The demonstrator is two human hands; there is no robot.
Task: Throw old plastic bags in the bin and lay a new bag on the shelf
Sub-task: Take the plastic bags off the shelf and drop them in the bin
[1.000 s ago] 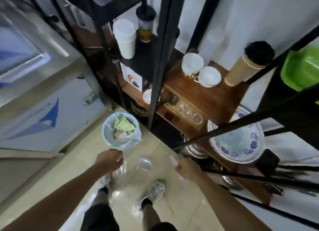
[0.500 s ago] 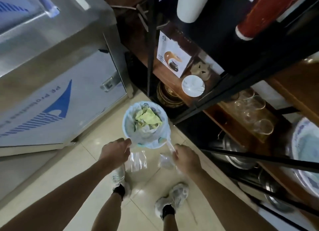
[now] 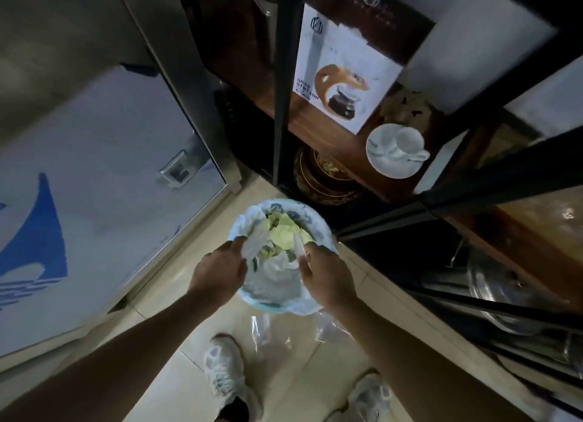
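Note:
A round bin (image 3: pixel 241 224) lined with a pale bag stands on the floor by the shelf, holding yellow-green scraps and crumpled plastic. Both hands hover over its near rim. My left hand (image 3: pixel 219 271) pinches a clear plastic bag (image 3: pixel 252 248) at the bin's left side. My right hand (image 3: pixel 326 275) grips another thin clear bag (image 3: pixel 298 248) at the right side. Parts of clear plastic (image 3: pixel 268 330) hang below the hands, outside the bin's near edge.
A dark metal-framed shelf (image 3: pixel 284 90) with wooden boards rises to the right, carrying a product box (image 3: pixel 344 74), a white cup and saucer (image 3: pixel 396 150) and metal pots (image 3: pixel 504 295). A steel cabinet (image 3: pixel 94 185) stands to the left. My shoes (image 3: pixel 225 371) rest on pale tiles.
I have bent closer to the bin. Both hands moved forward from in front of the bin to over its opening, carrying the clear bags with them.

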